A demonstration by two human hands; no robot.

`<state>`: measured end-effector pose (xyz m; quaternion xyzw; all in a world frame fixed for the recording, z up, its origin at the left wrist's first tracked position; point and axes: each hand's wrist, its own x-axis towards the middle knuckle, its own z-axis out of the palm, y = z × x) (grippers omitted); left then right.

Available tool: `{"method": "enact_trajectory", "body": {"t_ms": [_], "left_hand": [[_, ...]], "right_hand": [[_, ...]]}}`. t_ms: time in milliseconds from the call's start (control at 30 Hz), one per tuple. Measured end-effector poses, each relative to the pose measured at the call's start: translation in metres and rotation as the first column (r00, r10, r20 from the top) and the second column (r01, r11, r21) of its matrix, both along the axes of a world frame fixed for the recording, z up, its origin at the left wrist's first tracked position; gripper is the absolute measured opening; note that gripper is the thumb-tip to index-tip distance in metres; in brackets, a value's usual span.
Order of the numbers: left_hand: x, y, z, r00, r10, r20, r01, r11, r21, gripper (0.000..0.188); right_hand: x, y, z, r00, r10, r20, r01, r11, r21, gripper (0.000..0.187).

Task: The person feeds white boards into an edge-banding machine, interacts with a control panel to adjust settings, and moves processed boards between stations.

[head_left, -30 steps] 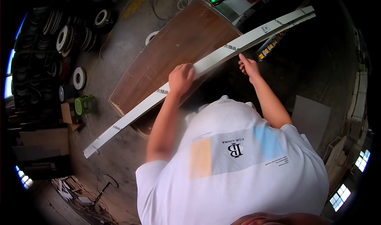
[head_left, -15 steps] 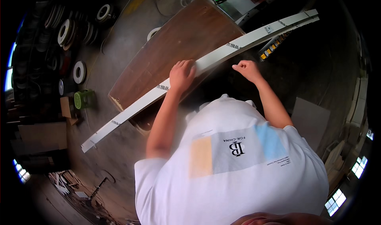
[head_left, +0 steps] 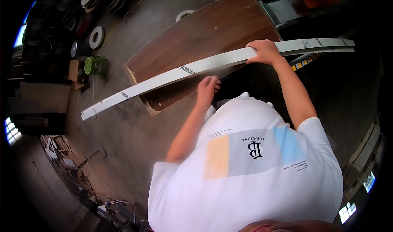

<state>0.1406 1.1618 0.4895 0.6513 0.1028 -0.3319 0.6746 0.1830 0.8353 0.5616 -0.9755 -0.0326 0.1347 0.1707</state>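
A long white board strip [head_left: 163,79], wrapped in printed film, lies slantwise across a brown wooden tabletop [head_left: 184,39] and overhangs it at both ends. A second layer shows along its lower edge towards the right. My right hand [head_left: 264,52] grips the strip right of its middle, thumb and fingers over its two edges. My left hand [head_left: 208,91] is off the strip, just on its near side by the tabletop's near edge. Its fingers are loosely curled, with nothing visible in them.
Metal machinery [head_left: 286,9] stands beyond the tabletop at the right, near a yellow-and-black striped bar [head_left: 307,61]. On the floor to the left are a green slotted stool [head_left: 95,65], a cardboard box [head_left: 75,70] and several rolls, including a pale ring [head_left: 97,37]. Scraps [head_left: 61,154] lie lower left.
My right hand has come up and taken hold of the strip. My left hand has let go of it and drawn back. The strip lies less steeply in view, which has also shifted.
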Motion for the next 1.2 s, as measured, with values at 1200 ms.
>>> {"method": "enact_trajectory", "body": {"t_ms": [1200], "left_hand": [[0.009, -0.035, 0.0, 0.889, 0.422, -0.176, -0.425, 0.905, 0.019, 0.021]], "right_hand": [[-0.001, 0.015, -0.02, 0.982, 0.035, 0.183, -0.054, 0.993, 0.102, 0.055]]}}
